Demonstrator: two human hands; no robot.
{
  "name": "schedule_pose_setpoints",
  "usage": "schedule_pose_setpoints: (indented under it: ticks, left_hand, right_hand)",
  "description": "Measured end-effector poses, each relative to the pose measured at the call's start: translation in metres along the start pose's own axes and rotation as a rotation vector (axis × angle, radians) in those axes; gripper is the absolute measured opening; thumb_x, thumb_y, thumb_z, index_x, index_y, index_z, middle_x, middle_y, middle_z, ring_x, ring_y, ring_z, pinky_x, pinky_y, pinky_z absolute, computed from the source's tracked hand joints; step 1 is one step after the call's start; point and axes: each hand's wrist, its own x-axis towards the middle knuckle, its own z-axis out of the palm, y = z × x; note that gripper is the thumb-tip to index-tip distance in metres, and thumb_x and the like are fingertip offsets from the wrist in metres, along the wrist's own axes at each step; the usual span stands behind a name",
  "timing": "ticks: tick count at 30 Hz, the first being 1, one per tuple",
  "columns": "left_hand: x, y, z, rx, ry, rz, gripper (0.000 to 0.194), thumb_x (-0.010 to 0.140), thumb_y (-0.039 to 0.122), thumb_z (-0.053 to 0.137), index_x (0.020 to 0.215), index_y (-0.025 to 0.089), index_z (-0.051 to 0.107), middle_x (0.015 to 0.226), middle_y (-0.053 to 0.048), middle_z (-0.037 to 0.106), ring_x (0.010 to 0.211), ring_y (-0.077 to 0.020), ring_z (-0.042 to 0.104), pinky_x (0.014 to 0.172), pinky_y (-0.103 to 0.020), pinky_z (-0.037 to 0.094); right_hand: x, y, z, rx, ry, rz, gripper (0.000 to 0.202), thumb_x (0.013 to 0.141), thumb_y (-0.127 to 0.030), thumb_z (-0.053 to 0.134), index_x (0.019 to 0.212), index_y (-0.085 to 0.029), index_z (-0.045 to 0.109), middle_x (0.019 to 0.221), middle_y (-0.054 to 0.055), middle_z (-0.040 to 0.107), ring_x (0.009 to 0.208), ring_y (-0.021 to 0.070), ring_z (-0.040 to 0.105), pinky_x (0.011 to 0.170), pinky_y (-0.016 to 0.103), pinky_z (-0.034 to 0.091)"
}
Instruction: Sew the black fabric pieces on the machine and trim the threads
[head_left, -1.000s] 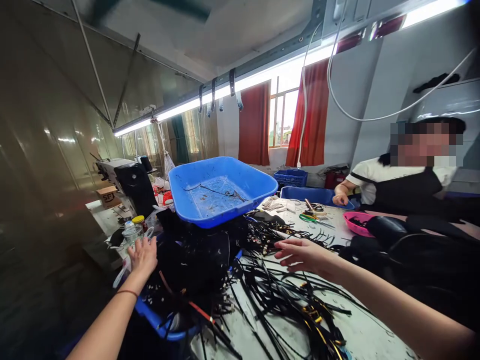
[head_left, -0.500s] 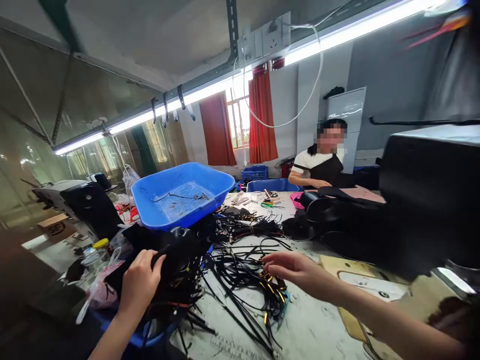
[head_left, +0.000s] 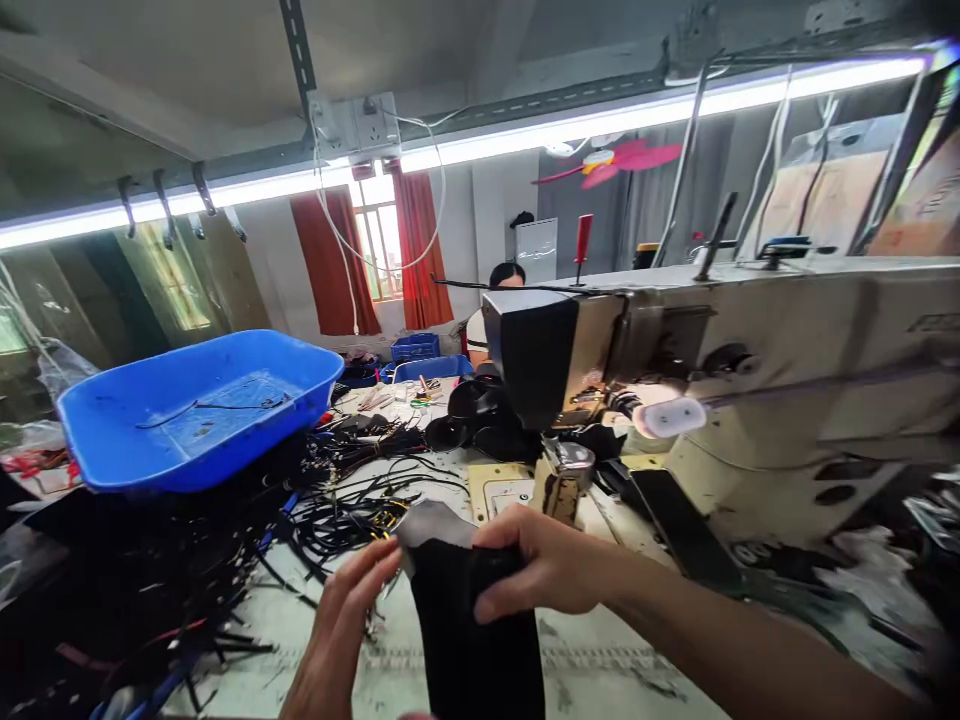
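Observation:
A black fabric piece (head_left: 472,640) with a grey upper end hangs in front of me over the worktable. My right hand (head_left: 536,565) pinches its right edge between thumb and fingers. At its upper left edge, my left hand (head_left: 352,610) has its fingers stretched out, with the fingertips at or very near the cloth; contact is hard to judge. Just beyond my right hand stands the sewing machine (head_left: 787,370), with a small metal-topped post (head_left: 566,480) under its head.
A blue basin (head_left: 202,410) rests on black material at the left. Black straps (head_left: 330,510) lie tangled on the worktable (head_left: 375,680). A person (head_left: 478,330) sits behind the machine head. A red-handled tool (head_left: 583,240) stands on top of the machine.
The view has swung right, bringing the sewing machine into sight. My hands have come close together, and the black piece is now in my right hand, which was empty before.

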Motion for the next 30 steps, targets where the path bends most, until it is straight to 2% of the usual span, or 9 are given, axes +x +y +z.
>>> schedule_pose_setpoints:
  ticks: [3, 6, 9, 12, 16, 22, 25, 27, 30]
  left_hand:
    - [0.044, 0.019, 0.013, -0.054, -0.246, -0.053, 0.077, 0.07, 0.065, 0.072, 0.136, 0.028, 0.054, 0.13, -0.013, 0.064, 0.122, -0.034, 0.06, 0.101, -0.047, 0.052]
    - [0.061, 0.038, 0.053, 0.073, -0.205, -0.009, 0.068, 0.077, 0.046, 0.075, 0.138, 0.03, 0.049, 0.143, -0.013, 0.053, 0.133, -0.034, 0.049, 0.107, -0.054, 0.045]
    - [0.047, 0.046, 0.1, 0.262, -0.183, 0.308, 0.082, 0.072, 0.02, 0.08, 0.144, 0.031, 0.042, 0.154, -0.014, 0.037, 0.142, -0.0359, 0.035, 0.108, -0.057, 0.042]
    - [0.025, 0.039, 0.133, 0.392, -0.234, 0.687, 0.067, 0.079, 0.003, 0.062, 0.139, 0.028, 0.05, 0.142, -0.012, 0.054, 0.132, -0.0273, 0.048, 0.1, -0.04, 0.052]
    - [0.017, 0.032, 0.144, 0.384, -0.187, 0.781, 0.051, 0.079, 0.002, 0.045, 0.126, 0.017, 0.061, 0.121, -0.014, 0.069, 0.115, -0.0241, 0.062, 0.086, -0.033, 0.059]
    - [0.017, 0.035, 0.152, 0.182, 0.124, 0.696, 0.03, 0.081, -0.007, 0.049, 0.098, 0.012, 0.065, 0.082, -0.009, 0.072, 0.075, -0.0149, 0.068, 0.071, -0.023, 0.059]
    - [0.019, 0.035, 0.159, 0.051, 0.215, 0.548, 0.028, 0.081, -0.006, 0.054, 0.099, 0.013, 0.062, 0.082, -0.008, 0.071, 0.073, -0.0137, 0.067, 0.066, -0.022, 0.058]
    - [0.021, 0.037, 0.163, 0.007, 0.269, 0.504, 0.021, 0.082, -0.002, 0.059, 0.096, 0.014, 0.06, 0.079, -0.006, 0.069, 0.069, -0.0129, 0.066, 0.062, -0.021, 0.057]
    - [0.025, 0.045, 0.168, 0.017, 0.312, 0.484, 0.014, 0.083, 0.003, 0.062, 0.089, 0.016, 0.06, 0.072, -0.004, 0.067, 0.063, -0.0128, 0.063, 0.058, -0.022, 0.055]
  right_hand:
    - [-0.034, -0.001, -0.016, -0.051, 0.051, 0.01, 0.039, 0.068, -0.042, 0.08, 0.06, -0.016, 0.052, 0.053, -0.009, 0.035, 0.05, 0.0047, 0.029, 0.045, 0.02, 0.021]
    - [-0.055, 0.028, -0.041, -0.159, 0.283, 0.011, 0.042, 0.076, -0.053, 0.072, 0.065, -0.016, 0.055, 0.058, -0.006, 0.038, 0.055, 0.0073, 0.033, 0.049, 0.021, 0.024]
    - [-0.069, 0.082, -0.063, -0.168, 0.417, 0.022, 0.044, 0.076, -0.06, 0.069, 0.075, -0.017, 0.063, 0.067, -0.003, 0.05, 0.065, 0.0121, 0.043, 0.058, 0.024, 0.034]
    - [-0.08, 0.13, -0.072, -0.132, 0.48, 0.038, 0.055, 0.075, -0.07, 0.062, 0.075, -0.016, 0.063, 0.069, -0.001, 0.053, 0.067, 0.0141, 0.046, 0.063, 0.027, 0.038]
    - [-0.082, 0.152, -0.072, -0.137, 0.496, 0.058, 0.059, 0.078, -0.072, 0.055, 0.082, -0.015, 0.068, 0.076, 0.002, 0.06, 0.073, 0.0178, 0.053, 0.069, 0.03, 0.044]
    - [-0.089, 0.118, -0.028, -0.41, 0.825, -0.009, 0.061, 0.089, -0.068, 0.043, 0.12, -0.019, 0.062, 0.116, 0.014, 0.055, 0.114, 0.0307, 0.046, 0.104, 0.049, 0.032]
    - [-0.103, 0.113, 0.012, -0.588, 0.774, -0.045, 0.069, 0.08, -0.076, 0.053, 0.114, -0.018, 0.066, 0.091, 0.01, 0.06, 0.086, 0.0272, 0.056, 0.082, 0.043, 0.046]
    - [-0.11, 0.115, 0.03, -0.524, 0.745, -0.062, 0.068, 0.079, -0.072, 0.059, 0.117, -0.016, 0.065, 0.08, 0.007, 0.062, 0.072, 0.0224, 0.058, 0.07, 0.035, 0.048]
    - [-0.114, 0.114, 0.035, -0.316, 0.792, -0.061, 0.044, 0.085, -0.059, 0.06, 0.094, -0.018, 0.072, 0.072, 0.005, 0.064, 0.065, 0.0179, 0.059, 0.062, 0.028, 0.046]
